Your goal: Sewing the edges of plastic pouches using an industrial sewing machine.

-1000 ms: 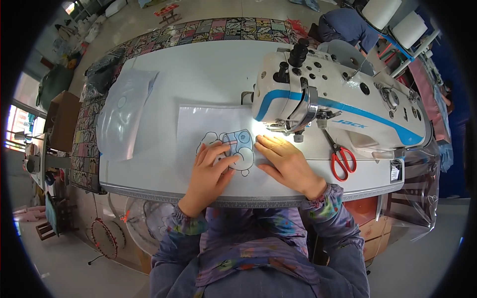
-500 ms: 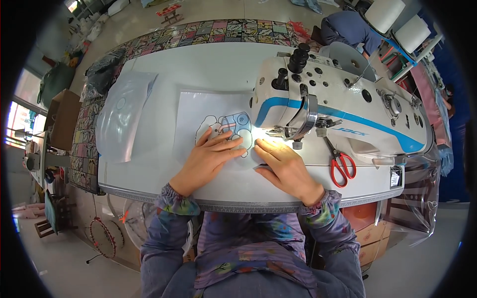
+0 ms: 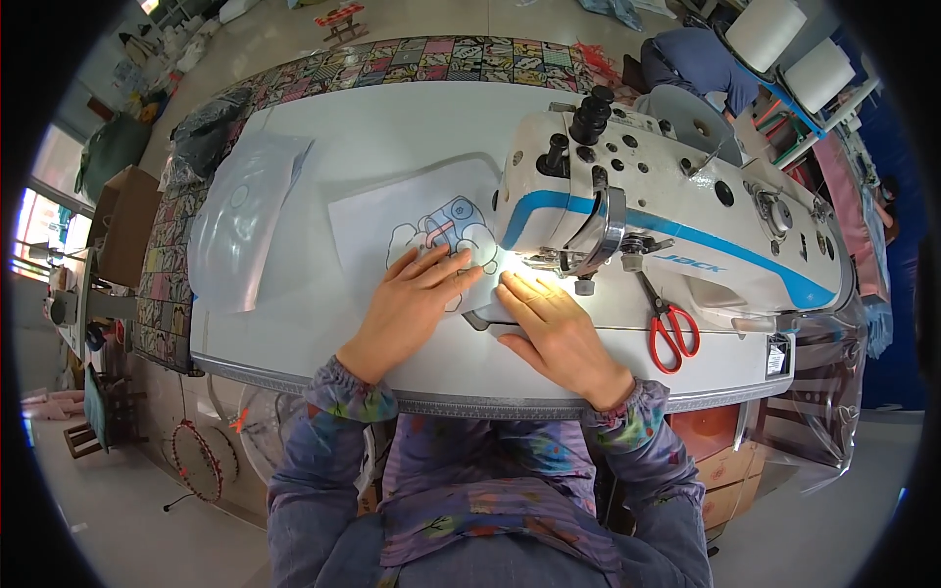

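Observation:
A white sheet [image 3: 368, 220] with a printed blue-and-white cartoon picture lies at an angle on the sewing table, its right part under the lit needle area of a white-and-blue sewing machine [image 3: 676, 220]. My left hand [image 3: 417, 299] rests flat on the picture, fingers stretched out and slightly apart. Close to the needle, my right hand [image 3: 561, 338] lies palm down with its fingers extended over the sheet's right edge. Neither hand grips anything. The needle itself is hidden behind the machine head.
Red-handled scissors [image 3: 673, 335] lie right of my right hand. Clear plastic pieces [image 3: 240, 225] are stacked at the table's left, near a black plastic bag [image 3: 209, 132]. White thread cones [image 3: 767, 27] stand at the back right, where another person [image 3: 691, 64] bends over.
The white sheet has turned counterclockwise, its left corner coming nearer and its far right corner moving away. My left hand has shifted slightly left with it; my right hand stays beside the needle.

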A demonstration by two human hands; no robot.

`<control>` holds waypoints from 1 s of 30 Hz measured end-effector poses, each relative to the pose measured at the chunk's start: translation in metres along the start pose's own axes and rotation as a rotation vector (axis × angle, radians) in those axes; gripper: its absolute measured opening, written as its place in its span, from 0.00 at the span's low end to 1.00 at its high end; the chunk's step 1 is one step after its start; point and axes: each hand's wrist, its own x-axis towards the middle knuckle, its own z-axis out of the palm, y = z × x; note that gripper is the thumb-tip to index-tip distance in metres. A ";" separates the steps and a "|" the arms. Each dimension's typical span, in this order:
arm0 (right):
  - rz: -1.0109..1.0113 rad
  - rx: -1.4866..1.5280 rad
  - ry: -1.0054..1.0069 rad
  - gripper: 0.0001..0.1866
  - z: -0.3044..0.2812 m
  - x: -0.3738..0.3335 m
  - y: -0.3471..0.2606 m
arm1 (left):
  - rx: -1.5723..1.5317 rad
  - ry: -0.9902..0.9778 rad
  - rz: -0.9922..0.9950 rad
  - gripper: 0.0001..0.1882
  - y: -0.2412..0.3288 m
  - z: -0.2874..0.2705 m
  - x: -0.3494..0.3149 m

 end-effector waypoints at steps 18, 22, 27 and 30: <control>0.023 0.054 0.068 0.28 0.000 -0.006 0.005 | -0.112 0.025 -0.087 0.22 0.058 -0.003 -0.023; 0.030 0.055 0.060 0.29 0.001 -0.006 0.006 | -0.181 0.027 -0.035 0.22 0.044 -0.002 -0.015; 0.031 0.060 0.061 0.29 0.002 -0.007 0.007 | -0.267 -0.019 0.024 0.19 0.019 0.004 -0.005; 0.024 0.047 0.064 0.29 0.003 -0.006 0.007 | -0.291 -0.045 0.086 0.19 0.003 0.010 0.002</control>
